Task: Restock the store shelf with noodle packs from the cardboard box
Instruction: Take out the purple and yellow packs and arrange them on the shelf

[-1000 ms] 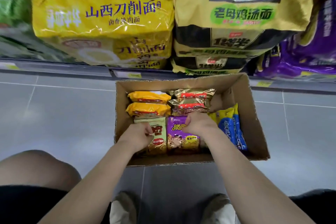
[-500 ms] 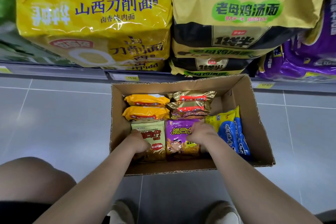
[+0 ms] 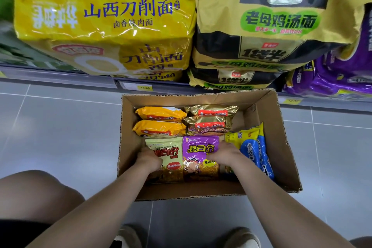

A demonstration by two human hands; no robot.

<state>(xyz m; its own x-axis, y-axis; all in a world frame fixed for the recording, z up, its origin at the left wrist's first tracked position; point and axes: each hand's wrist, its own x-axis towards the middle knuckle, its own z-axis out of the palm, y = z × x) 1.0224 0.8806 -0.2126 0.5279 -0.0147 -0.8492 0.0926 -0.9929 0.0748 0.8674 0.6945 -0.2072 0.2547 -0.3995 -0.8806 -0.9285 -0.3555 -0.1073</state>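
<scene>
Head view: a person crouches over an open cardboard box point(image 3: 281, 147) on a grey tiled floor point(image 3: 60, 127), with the store shelf point(image 3: 60, 78) at 12 o'clock.
Change noted: against the earlier pictures, both hands sit lower and wider on the near row; the left hand point(image 3: 150, 160) has slid from the top edge of the green pack point(image 3: 169, 151) to its 9 o'clock side, and the right hand point(image 3: 223, 155) from the top of the purple pack point(image 3: 198, 153) to its 3 o'clock side.
Meaning for task: judged as bracketing the two packs for a joint lift; nothing has left the box yet.
Left grip: fingers curled against the green pack's edge; whether they are clamped on it cannot be told.
Right grip: fingers curved onto the purple pack's edge; closure likewise cannot be told.
Task items, location: all inside the box. Orange packs point(image 3: 161, 121) at 10 o'clock, gold foil packs point(image 3: 209, 120) at 12 o'clock, blue-and-yellow packs point(image 3: 255, 147) on edge at 3 o'clock.
Materials: box is corrugated board with rough, perforated rims. Packs are glossy film, flat, pillow-shaped, with crimped ends; the foil ones crinkle and glare.
Shelf stock: large yellow bags point(image 3: 104, 26) at 11 o'clock, tan-and-black bags point(image 3: 271, 26) at 1 o'clock, both of shiny, creased film.
Handling risk: slick film may slip if squeezed from the sides only.
</scene>
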